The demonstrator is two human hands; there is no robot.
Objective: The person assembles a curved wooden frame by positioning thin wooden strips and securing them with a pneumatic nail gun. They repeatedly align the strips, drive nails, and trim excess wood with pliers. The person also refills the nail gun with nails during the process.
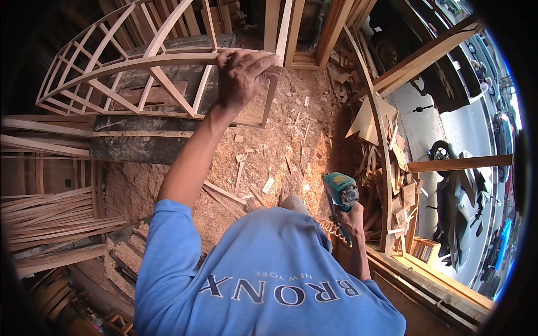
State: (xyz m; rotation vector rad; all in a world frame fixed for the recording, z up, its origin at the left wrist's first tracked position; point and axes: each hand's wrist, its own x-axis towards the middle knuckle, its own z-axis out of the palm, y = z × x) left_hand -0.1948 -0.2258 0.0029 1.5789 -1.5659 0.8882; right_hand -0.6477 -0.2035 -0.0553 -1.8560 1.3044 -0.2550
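My left hand is closed over the near top corner of a wooden frame, a lattice of pale slats with crossing diagonal braces that rests on a dark workbench. The fingers wrap across the corner joint. Down at my right side, my right hand grips the handle of a teal and black nail gun. A coiled orange air hose shows beside the tool. The nail gun is held well apart from the frame.
Sawdust and wood offcuts litter the floor around my feet. Stacked slats lie at the left. Scrap wood is heaped along the right beside upright timbers. Beyond them stand a parked motorcycle and a roadway. Tall boards lean at the back.
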